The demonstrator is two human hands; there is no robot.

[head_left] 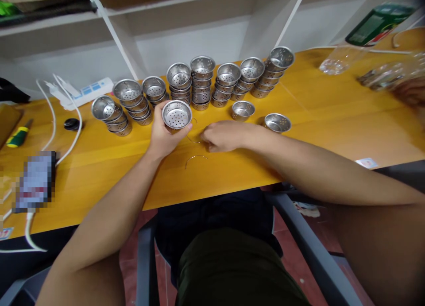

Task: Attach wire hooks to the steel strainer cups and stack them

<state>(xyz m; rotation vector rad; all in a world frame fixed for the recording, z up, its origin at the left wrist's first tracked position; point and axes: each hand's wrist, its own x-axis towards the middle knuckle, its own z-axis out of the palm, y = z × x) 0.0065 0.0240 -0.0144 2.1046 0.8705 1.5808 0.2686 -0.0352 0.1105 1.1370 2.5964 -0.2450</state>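
My left hand is closed around a small perforated metal cup, tilted so that its inside and holed bottom face me. To its right, my right hand is low over the table with fingers bent together, at the end of a thin curved wire; the fingertips are partly hidden. A second curved wire lies on the wood nearer to me. Two single perforated cups stand beyond my right hand and forearm, one cup just behind the hand and another cup farther right.
Several stacks of perforated cups line the back of the wooden table. At left are a power strip, white cables, a phone, a black cap and a screwdriver. A plastic bottle and another person's hand are at right.
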